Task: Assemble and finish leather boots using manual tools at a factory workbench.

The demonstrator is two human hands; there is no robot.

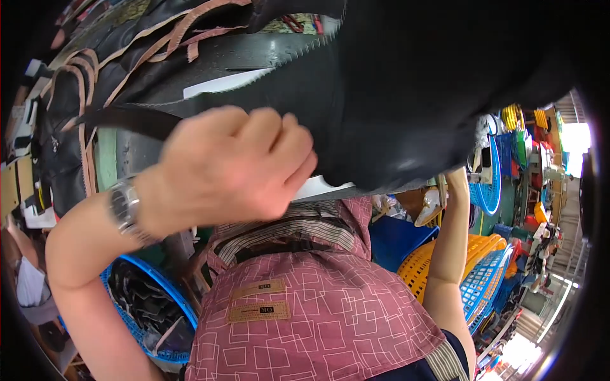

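A large sheet of black leather [406,127] with a zigzag-cut edge fills the upper middle and right, raised and bulging toward me. My left hand [241,159], wearing a metal watch [124,206], is closed in a fist against its left part and slightly smeared by motion. A narrow dark strip [140,120] of the same look runs leftward from behind that fist; the exact grip is hidden. My right hand [456,181] goes behind the sheet's lower right edge. Only its wrist side shows, so its fingers are hidden.
Black leather pieces with tan and pink edges [82,82] lie on the dark worktable [235,54] at the far left. A blue basket [159,286] of black pieces stands low on my left. Orange [416,260] and blue baskets [486,279] stand on my right. Another person [32,279] is at the far left.
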